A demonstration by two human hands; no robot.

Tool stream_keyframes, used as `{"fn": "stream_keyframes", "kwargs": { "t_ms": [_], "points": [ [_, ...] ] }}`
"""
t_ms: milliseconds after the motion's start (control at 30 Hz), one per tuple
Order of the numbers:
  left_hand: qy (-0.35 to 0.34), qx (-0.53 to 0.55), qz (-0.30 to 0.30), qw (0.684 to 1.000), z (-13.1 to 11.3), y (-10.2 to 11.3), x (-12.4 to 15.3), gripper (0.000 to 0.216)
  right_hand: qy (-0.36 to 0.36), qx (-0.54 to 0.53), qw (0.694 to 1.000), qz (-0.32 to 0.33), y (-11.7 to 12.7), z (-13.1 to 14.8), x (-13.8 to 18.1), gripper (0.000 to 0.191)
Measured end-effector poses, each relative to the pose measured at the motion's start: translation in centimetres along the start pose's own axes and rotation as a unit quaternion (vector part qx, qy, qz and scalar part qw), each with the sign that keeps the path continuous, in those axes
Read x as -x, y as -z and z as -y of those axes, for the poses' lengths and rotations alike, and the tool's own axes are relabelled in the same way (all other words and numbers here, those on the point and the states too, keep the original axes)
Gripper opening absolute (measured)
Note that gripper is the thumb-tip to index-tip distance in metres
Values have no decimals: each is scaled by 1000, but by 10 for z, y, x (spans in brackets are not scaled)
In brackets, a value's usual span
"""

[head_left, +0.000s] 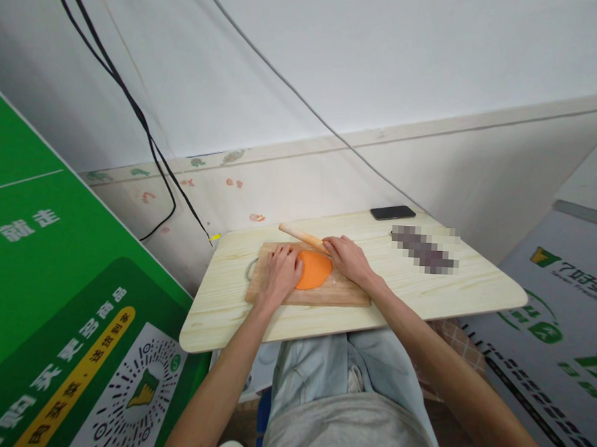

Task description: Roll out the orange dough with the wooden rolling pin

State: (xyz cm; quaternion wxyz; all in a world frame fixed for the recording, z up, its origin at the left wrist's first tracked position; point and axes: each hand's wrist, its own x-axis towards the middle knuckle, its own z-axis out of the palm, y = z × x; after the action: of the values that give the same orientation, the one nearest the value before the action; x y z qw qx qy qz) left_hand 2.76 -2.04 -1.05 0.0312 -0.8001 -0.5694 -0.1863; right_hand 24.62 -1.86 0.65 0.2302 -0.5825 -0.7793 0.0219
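A flat, rounded sheet of orange dough [315,271] lies on a wooden cutting board [342,294] with a metal handle at its left end. My left hand [282,274] has its fingers curled at the dough's left edge and holds it there. Closed around the near end of a light wooden rolling pin [300,235] is my right hand [347,256], at the dough's upper right edge. The pin slants up to the left, and its far end reaches past the board's back edge. My right fingers hide the gripped end.
The board rests on a pale wooden table [449,295] against the wall. A black phone [393,213] lies at the table's back, with a blurred-out dark patch nearer. A green printed panel [76,272] stands left, a white one right. Cables hang along the wall.
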Motion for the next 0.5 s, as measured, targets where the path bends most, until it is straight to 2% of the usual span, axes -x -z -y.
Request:
{"fn": "stream_keyframes", "kwargs": {
  "t_ms": [333, 433, 500],
  "points": [
    [18, -12, -29, 999, -3, 1, 3, 29, 10, -6, 1000, -9, -2, -1, 1, 35],
    [42, 17, -82, 996, 0, -1, 1, 24, 31, -7, 999, -23, -3, -4, 0, 35],
    [76, 57, -152, 984, 4, -1, 0, 23, 58, 5, 998, -29, -2, -8, 0, 36]
  ]
}}
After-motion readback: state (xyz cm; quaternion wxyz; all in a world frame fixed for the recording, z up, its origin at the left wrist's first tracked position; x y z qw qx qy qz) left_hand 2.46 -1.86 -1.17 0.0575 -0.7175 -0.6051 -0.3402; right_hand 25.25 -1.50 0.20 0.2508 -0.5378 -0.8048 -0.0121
